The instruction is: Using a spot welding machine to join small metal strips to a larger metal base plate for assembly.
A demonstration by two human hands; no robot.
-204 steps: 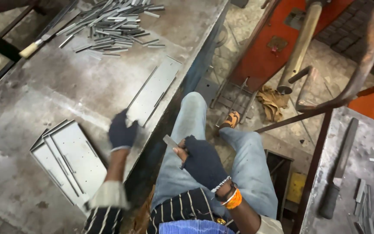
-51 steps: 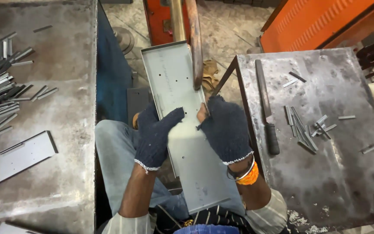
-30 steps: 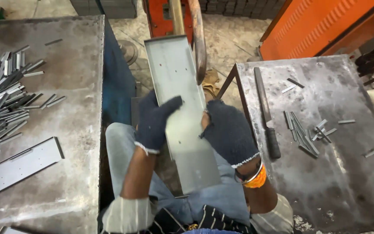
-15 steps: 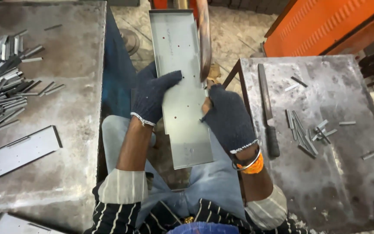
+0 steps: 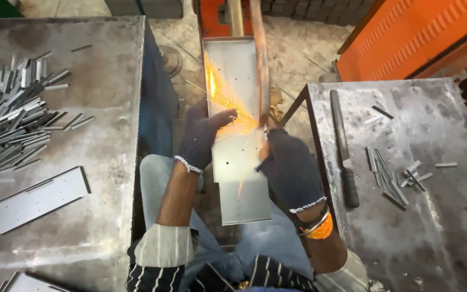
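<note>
While sparks (image 5: 228, 105) fly across it, we hold the flat sheet-metal panel (image 5: 241, 178) over our lap, left hand (image 5: 204, 135) with fingers clamped on its left edge, right hand (image 5: 290, 170) gripping its right edge. Metal strips (image 5: 14, 116) litter the left bench (image 5: 93, 227); a file (image 5: 341, 146) lies on the right bench (image 5: 444, 232).

Sparks (image 5: 228, 105) blur the spot where the metal panel (image 5: 239, 178) meets the machine; the left hand (image 5: 204, 135) and right hand (image 5: 290, 170) cover its side edges; another sheet (image 5: 25, 284) is cut off at the bottom edge; the strips (image 5: 12, 116) run past the left edge.
</note>
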